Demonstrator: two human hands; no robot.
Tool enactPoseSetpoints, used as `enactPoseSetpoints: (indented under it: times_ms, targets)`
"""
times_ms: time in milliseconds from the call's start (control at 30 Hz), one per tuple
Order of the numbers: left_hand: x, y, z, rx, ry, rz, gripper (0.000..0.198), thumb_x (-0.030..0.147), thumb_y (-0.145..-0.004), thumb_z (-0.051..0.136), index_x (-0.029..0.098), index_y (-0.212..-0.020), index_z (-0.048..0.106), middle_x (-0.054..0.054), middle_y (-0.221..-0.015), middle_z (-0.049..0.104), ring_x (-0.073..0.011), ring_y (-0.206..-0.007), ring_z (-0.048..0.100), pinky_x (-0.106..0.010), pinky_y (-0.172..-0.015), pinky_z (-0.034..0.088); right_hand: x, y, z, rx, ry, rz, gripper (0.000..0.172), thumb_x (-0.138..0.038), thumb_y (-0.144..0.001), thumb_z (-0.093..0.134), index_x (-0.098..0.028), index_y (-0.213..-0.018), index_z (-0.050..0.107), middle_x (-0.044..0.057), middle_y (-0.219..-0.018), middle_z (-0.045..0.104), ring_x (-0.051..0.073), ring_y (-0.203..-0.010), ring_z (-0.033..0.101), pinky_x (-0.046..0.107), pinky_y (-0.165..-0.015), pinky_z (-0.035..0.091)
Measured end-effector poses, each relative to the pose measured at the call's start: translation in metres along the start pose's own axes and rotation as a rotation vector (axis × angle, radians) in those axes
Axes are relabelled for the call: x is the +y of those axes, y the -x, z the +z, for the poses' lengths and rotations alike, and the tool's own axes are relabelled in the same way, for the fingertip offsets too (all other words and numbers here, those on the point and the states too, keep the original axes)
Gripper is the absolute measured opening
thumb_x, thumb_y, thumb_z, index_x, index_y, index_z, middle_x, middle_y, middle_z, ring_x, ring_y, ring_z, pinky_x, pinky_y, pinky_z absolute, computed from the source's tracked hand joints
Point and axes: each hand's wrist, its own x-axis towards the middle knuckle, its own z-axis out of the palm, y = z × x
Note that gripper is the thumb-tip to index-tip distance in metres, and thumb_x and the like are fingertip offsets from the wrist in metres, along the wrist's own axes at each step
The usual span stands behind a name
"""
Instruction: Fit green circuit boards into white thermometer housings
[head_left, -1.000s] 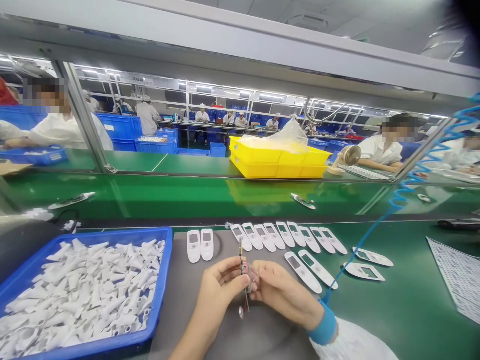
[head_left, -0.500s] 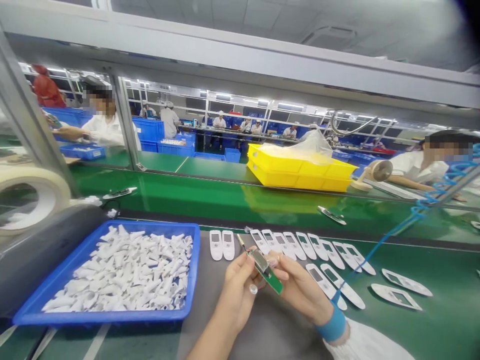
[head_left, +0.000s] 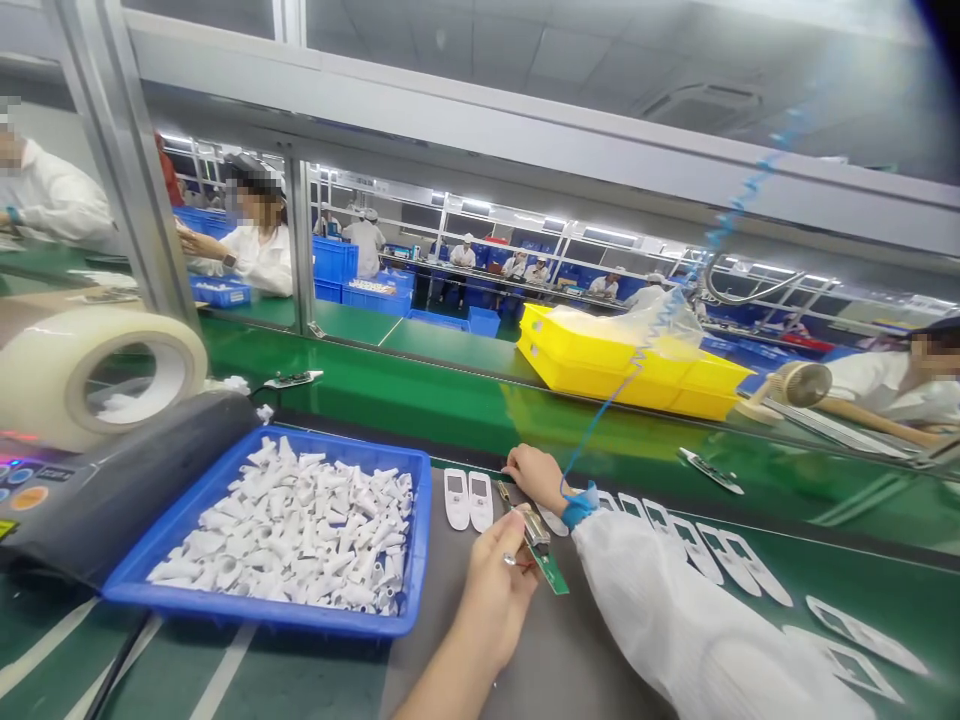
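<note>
Circuit board (head_left: 551, 570), green, sits pinched in the left hand (head_left: 495, 570) at lower centre, a pinch best kept on its edges; the right hand (head_left: 534, 477), empty and loosely curled, rests farther up, near white plastic casings (head_left: 457, 498).

Left hand (head_left: 491, 605) hides part of the circuit board (head_left: 553, 572); markings too small.

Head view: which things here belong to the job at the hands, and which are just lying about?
Job: left hand gripping the green circuit board; right hand beside the white plastic casings.
Lying about: roll of tape; yellow crates.
</note>
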Motion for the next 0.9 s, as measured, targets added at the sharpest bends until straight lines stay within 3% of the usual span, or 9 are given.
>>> enactPoseSetpoints:
  times_ms: [200, 333, 433, 600, 733, 900]
  targets:
    - [0.000, 0.001, 0.000, -0.022, -0.009, -0.012, 0.023, 0.030, -0.065, 0.065, 0.012, -0.080, 0.063, -0.003, -0.069, 0.059, -0.0077, -0.060, 0.050, -0.019, -0.057, 0.039, -0.004, 0.000, -0.012, -0.145, 0.123, -0.038, 0.016, -0.031, -0.069, 0.059, -0.017, -0.063, 0.062, 0.003, -0.068, 0.064, 0.016, -0.064, 0.056, 0.023, -0.055, 0.035]
    - [-0.001, 0.000, -0.001, 0.001, -0.026, -0.016, 0.024, 0.031, -0.067, 0.064, 0.013, -0.083, 0.063, -0.003, -0.071, 0.059, -0.0072, -0.059, 0.050, -0.019, -0.056, 0.039, -0.007, 0.004, -0.034, -0.100, 0.147, -0.059, 0.028, -0.034, -0.082, 0.038, -0.018, -0.080, 0.061, 0.005, -0.081, 0.064, 0.016, -0.073, 0.056, 0.023, -0.061, 0.037]
    - [-0.001, -0.001, -0.003, 0.011, -0.039, -0.018, 0.025, 0.031, -0.068, 0.063, 0.013, -0.084, 0.062, -0.003, -0.073, 0.059, -0.0078, -0.061, 0.050, -0.020, -0.058, 0.039, -0.004, 0.015, -0.042, -0.061, 0.184, -0.040, 0.029, -0.029, -0.084, 0.033, -0.017, -0.082, 0.059, 0.006, -0.080, 0.062, 0.017, -0.074, 0.056, 0.024, -0.061, 0.036]
    - [-0.004, -0.001, -0.004, -0.015, -0.047, -0.031, 0.025, 0.031, -0.066, 0.064, 0.013, -0.084, 0.063, -0.002, -0.070, 0.058, -0.0075, -0.060, 0.049, -0.021, -0.058, 0.038, 0.003, 0.048, -0.027, -0.023, 0.298, 0.037, 0.013, -0.025, -0.072, 0.051, -0.015, -0.074, 0.059, 0.010, -0.080, 0.060, 0.025, -0.080, 0.052, 0.032, -0.066, 0.034]
    - [-0.005, -0.003, -0.004, -0.004, -0.061, -0.043, 0.026, 0.030, -0.064, 0.066, 0.013, -0.084, 0.063, -0.001, -0.067, 0.057, -0.0069, -0.057, 0.047, -0.020, -0.056, 0.037, 0.002, 0.067, -0.017, 0.027, 0.330, 0.025, 0.012, -0.018, -0.073, 0.048, -0.015, -0.068, 0.059, 0.012, -0.084, 0.058, 0.027, -0.089, 0.047, 0.040, -0.078, 0.027]
    - [-0.004, -0.004, -0.005, -0.002, -0.099, -0.035, 0.025, 0.031, -0.064, 0.066, 0.014, -0.082, 0.063, 0.000, -0.067, 0.056, -0.0060, -0.056, 0.045, -0.019, -0.056, 0.035, -0.003, 0.078, -0.025, 0.043, 0.241, 0.025, 0.012, -0.017, -0.071, 0.047, -0.016, -0.065, 0.057, 0.009, -0.075, 0.058, 0.025, -0.080, 0.050, 0.036, -0.072, 0.031]
